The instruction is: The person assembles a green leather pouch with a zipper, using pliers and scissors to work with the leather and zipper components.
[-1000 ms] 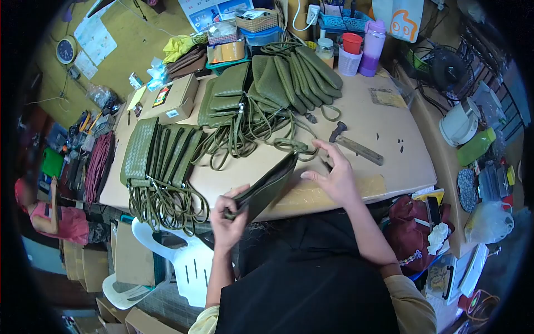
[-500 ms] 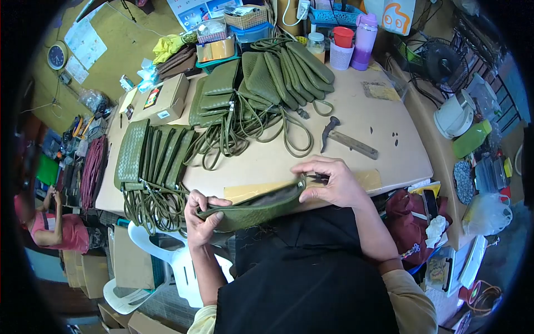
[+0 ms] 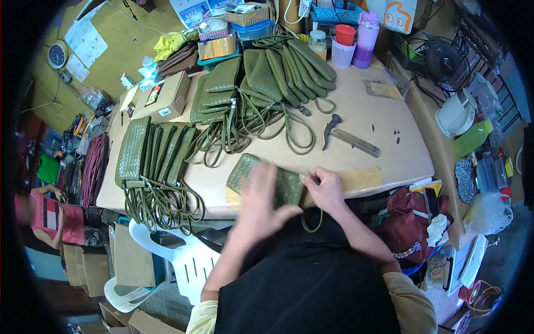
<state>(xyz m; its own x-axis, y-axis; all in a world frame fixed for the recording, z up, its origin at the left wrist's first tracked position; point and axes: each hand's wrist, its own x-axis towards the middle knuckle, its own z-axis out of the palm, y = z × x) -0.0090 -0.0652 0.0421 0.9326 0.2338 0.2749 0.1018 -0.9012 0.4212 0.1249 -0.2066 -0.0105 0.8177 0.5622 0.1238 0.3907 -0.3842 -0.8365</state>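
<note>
A green woven pouch (image 3: 242, 168) lies flat at the table's front edge, partly on a yellowish strip (image 3: 359, 179). Across its middle is my left hand (image 3: 260, 195), blurred, with the fingers stretched out and the palm turned down. My right hand (image 3: 325, 190) pinches the pouch's right end, near its upper corner. From that end a thin green strap (image 3: 313, 227) hangs in a loop over the dark apron (image 3: 311, 278). The part of the pouch under my left hand is hidden.
Stacked green pouches (image 3: 222, 92) with straps lie at the back; more pouches (image 3: 158, 150) lie at the left. A hammer (image 3: 351, 140) rests right of centre. A white chair (image 3: 192, 267) stands below the table. Another person (image 3: 58, 222) is at the far left.
The pouch, held up and open at its zip before, now lies flat on the table. My left hand has let go of its end and moved right, onto it. The strap loop now shows.
</note>
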